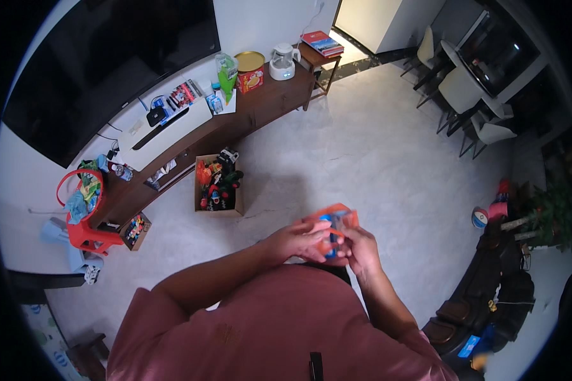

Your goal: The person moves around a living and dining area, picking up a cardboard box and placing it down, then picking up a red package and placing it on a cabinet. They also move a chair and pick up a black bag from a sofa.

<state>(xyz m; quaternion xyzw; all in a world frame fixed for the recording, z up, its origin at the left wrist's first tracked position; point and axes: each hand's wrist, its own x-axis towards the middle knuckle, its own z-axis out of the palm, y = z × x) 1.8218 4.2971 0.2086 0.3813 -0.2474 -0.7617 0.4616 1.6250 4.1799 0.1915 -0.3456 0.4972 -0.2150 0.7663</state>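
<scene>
Close in front of my body, both hands are on an orange plastic bag that has something blue in or against it. From its left side, my left hand presses on the bag, fingers bent over it. My right hand grips the bag's right side between thumb and fingers. Part of the blue item shows between the hands; its kind is too blurred to tell. On the floor ahead and to the left stands an open cardboard box full of toys.
A long dark wood TV cabinet curves along the wall, bearing a glass kettle and a red tin. At left are a red plastic stool and a small box of colourful items. A dark leather sofa lies at right.
</scene>
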